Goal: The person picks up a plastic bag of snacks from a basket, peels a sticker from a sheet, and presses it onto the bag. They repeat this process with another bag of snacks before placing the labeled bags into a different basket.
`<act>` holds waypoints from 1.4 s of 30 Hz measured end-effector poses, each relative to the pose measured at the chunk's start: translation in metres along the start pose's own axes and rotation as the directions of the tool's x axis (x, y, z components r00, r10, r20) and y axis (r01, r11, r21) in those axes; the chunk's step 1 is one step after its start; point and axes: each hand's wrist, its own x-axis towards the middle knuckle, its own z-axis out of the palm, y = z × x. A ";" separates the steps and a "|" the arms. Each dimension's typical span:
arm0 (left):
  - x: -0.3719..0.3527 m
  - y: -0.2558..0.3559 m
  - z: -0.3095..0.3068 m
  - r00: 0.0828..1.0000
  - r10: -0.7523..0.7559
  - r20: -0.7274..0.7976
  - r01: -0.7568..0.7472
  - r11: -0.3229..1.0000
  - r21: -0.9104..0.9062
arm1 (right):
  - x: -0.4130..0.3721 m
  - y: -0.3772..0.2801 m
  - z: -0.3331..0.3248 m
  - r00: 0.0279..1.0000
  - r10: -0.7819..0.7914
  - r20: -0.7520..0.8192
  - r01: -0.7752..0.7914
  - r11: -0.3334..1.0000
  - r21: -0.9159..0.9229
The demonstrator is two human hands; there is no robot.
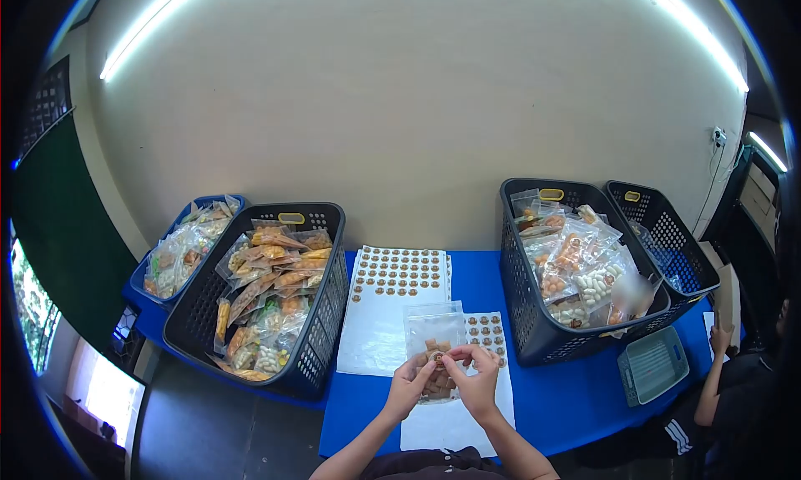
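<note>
A clear zip bag (435, 325) with brown square snack pieces in its lower half lies in front of me on the sheets. Over it, a small round brown sticker (439, 360) is pinched between the fingertips of both hands. My left hand (406, 386) grips the sticker's left edge with thumb and finger, its other fingers curled beside the bag. My right hand (477, 386) pinches the right edge. Partly under the bag lies a white sheet (492, 338) with rows of the same round stickers. A larger sticker sheet (392, 305) lies to its left, with bare backing below its upper rows.
Left on the blue table (367, 417) stand a black basket (329, 313) full of snack bags and a blue basket (154, 292). Rightward are another filled black basket (521, 321), a further black basket (688, 255) and a green-grey tray (655, 367). A person (713, 392) is at the far right.
</note>
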 end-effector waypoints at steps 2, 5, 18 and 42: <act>-0.001 0.005 0.003 1.000 -0.001 0.008 0.001 1.000 -0.004 | 0.001 0.001 -0.002 1.000 0.007 0.019 -0.007 1.000 -0.017; -0.001 0.006 0.005 1.000 0.020 0.021 -0.019 1.000 -0.003 | 0.002 0.003 -0.005 1.000 0.014 0.027 -0.014 1.000 -0.021; 0.003 0.007 -0.017 0.999 -0.030 -0.029 0.029 1.000 -0.004 | 0.022 0.019 -0.038 0.966 0.247 0.073 -0.253 0.852 0.458; -0.002 -0.006 0.011 0.998 -0.001 -0.070 0.006 0.997 0.071 | 0.000 0.038 -0.004 0.920 0.198 0.338 -0.353 0.793 0.497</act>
